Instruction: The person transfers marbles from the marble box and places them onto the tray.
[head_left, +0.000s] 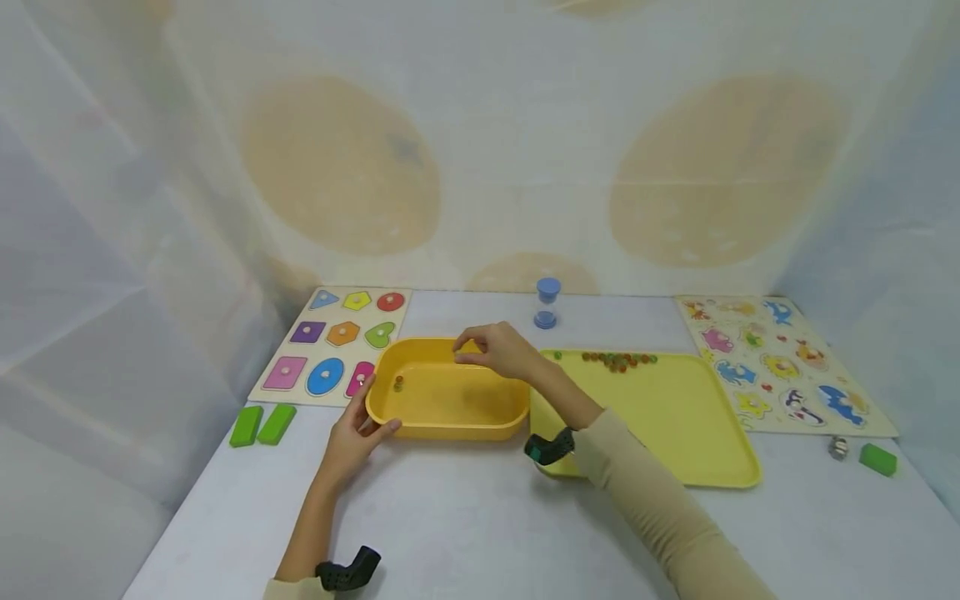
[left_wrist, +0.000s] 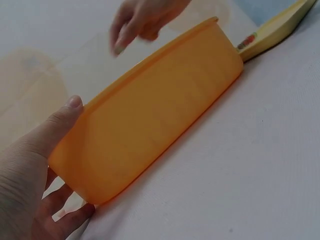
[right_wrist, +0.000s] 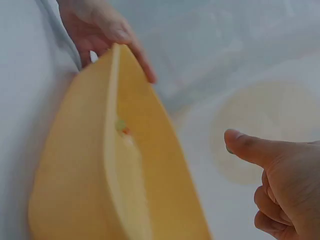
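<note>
An orange-yellow plastic basin stands on the table. My left hand holds its left end, thumb on the near rim and fingers around the outer wall, as the left wrist view shows. Inside, near the left end, lie a few small green and orange beads. My right hand hangs over the basin with thumb and index finger bent together. A sliver of a small green bead shows under the thumb tip in the right wrist view; the fingers hide the rest.
A pale yellow tray adjoins the basin's right side, with several beads along its far edge. A blue hourglass stands behind. Puzzle boards lie left and right. Green blocks and a metallic bell-like object lie nearby.
</note>
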